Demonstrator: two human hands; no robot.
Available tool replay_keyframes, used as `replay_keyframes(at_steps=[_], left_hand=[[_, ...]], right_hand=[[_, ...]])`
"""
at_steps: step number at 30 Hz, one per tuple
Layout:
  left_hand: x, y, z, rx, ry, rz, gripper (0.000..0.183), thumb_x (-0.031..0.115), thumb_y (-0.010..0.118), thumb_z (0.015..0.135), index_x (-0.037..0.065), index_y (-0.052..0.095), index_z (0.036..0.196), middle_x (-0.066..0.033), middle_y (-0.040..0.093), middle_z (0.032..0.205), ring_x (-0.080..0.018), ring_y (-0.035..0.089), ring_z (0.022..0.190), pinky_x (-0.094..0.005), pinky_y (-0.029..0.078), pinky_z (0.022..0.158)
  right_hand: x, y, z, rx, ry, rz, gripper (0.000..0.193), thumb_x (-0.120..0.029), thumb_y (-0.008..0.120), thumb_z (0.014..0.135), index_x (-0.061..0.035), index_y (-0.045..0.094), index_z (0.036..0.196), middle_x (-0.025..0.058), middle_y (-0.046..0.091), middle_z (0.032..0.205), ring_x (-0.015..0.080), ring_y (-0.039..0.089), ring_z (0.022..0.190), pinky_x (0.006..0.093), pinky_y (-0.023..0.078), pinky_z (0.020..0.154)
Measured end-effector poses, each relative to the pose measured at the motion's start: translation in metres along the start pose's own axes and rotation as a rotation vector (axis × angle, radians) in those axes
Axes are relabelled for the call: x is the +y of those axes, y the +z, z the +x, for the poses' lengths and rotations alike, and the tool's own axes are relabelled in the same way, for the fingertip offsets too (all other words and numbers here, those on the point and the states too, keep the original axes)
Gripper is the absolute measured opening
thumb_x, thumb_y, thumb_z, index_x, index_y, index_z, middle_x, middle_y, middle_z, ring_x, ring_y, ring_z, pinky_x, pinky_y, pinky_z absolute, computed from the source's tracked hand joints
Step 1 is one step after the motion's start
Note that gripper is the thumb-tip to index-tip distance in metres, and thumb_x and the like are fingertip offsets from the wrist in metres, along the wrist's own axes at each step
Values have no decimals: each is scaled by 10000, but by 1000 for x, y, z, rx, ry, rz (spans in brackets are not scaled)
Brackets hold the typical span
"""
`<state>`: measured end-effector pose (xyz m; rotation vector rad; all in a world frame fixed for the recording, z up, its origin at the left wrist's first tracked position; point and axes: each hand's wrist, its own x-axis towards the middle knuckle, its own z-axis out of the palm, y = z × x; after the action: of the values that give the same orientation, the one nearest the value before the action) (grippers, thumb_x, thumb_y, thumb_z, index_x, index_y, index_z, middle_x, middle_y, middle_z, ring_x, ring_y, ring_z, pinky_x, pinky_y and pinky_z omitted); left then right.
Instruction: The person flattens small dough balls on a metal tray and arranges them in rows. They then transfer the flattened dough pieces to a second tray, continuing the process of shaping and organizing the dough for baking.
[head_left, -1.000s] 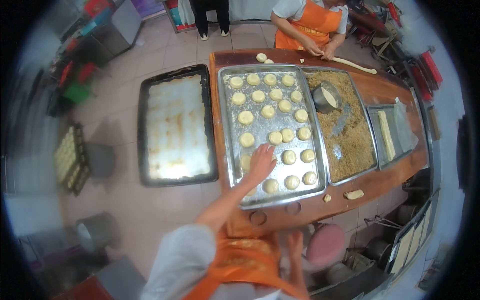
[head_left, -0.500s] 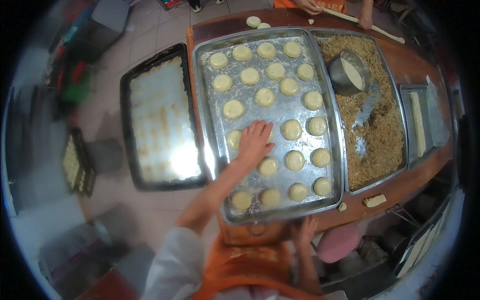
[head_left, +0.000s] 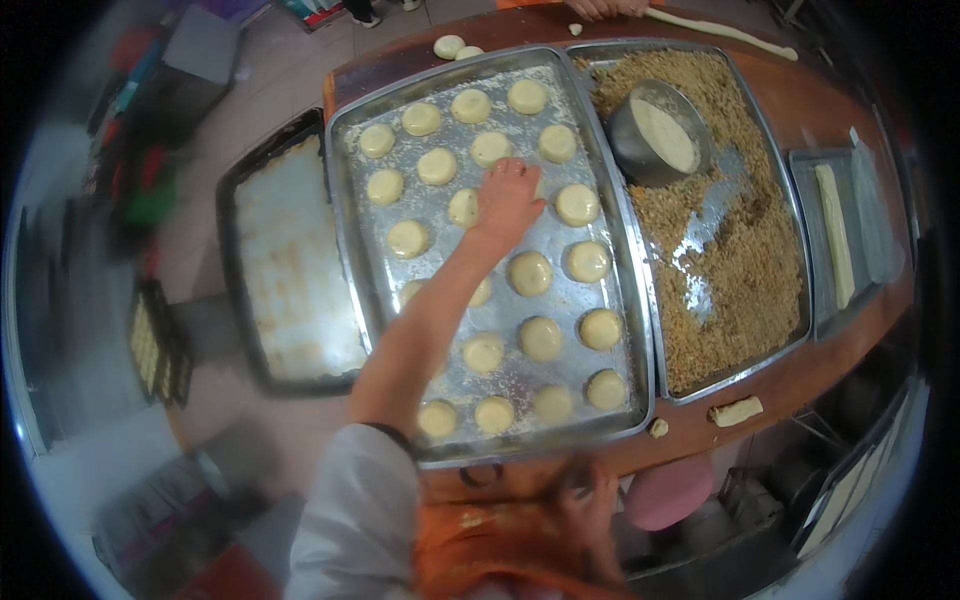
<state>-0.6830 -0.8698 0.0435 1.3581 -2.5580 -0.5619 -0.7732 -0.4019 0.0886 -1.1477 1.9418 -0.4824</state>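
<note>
My left hand (head_left: 506,208) lies palm down, fingers extended and close together, over a dough round in the upper middle of the metal tray (head_left: 642,300). That round is mostly covered, with a pale edge beside the fingers. Around it sit rows of pale, flattened dough rounds, among them one dough round (head_left: 577,205) just to the right and another dough round (head_left: 491,149) just beyond the fingertips. Flour dusts the tray's bottom. My right hand (head_left: 592,495) hangs by the table's near edge, smeared by motion; its fingers cannot be made out.
Right of the dough tray, a tray of brown crumbly filling (head_left: 725,340) holds a metal pot (head_left: 640,145). A dark-rimmed baking tray (head_left: 295,260) is at left. Farther right, a small tray (head_left: 835,290) holds a dough strip. Another person's hand (head_left: 605,8) touches a dough rope (head_left: 720,32).
My left hand has moved from a middle round to one farther up the tray. The view has shifted, so the trays appear farther left. My right hand is more blurred.
</note>
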Motion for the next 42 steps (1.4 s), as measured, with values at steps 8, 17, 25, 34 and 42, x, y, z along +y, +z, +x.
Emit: replay_keyframes(at_steps=[8, 17, 25, 34, 42], left_hand=[[24, -47, -82, 456, 78, -13, 397, 171, 665, 784, 14, 556, 1132, -175, 560, 1112, -344, 502, 1070, -436, 412, 869], [116, -2, -422, -330, 101, -160, 486, 252, 689, 753, 133, 546, 1202, -84, 497, 1275, -275, 491, 1152, -478, 386, 957], [94, 32, -452, -399, -231, -146, 667, 204, 652, 790, 145, 352, 1383, -165, 405, 1322, -363, 386, 1210, -507, 311, 1000], [95, 34, -468, -342, -199, -279, 690, 187, 705, 729, 89, 393, 1337, -174, 451, 1261, -382, 413, 1191, -526, 359, 962], [48, -48, -362, 48, -394, -92, 696, 177, 742, 686, -8, 430, 1281, -188, 463, 1243, -379, 444, 1158, -460, 378, 963]], right_hand=[[-34, -52, 12, -149, -23, 130, 689, -129, 739, 698, -30, 412, 1296, 216, 416, 1236, 397, 407, 1128, 454, 348, 951], [-96, -48, 133, -109, -411, -300, 649, -98, 705, 720, -37, 416, 1298, 205, 416, 1246, 388, 402, 1141, 468, 357, 968], [-83, -6, 140, -218, -481, -568, 695, -174, 725, 711, -57, 407, 1318, 165, 434, 1257, 359, 423, 1130, 447, 373, 962], [-88, 0, 140, -176, -462, -567, 673, -244, 727, 736, -56, 426, 1308, 155, 413, 1311, 364, 392, 1190, 477, 336, 988], [-106, 32, 181, 198, -678, -556, 561, -96, 626, 807, -51, 404, 1321, 149, 361, 1381, 325, 304, 1312, 523, 206, 1078]])
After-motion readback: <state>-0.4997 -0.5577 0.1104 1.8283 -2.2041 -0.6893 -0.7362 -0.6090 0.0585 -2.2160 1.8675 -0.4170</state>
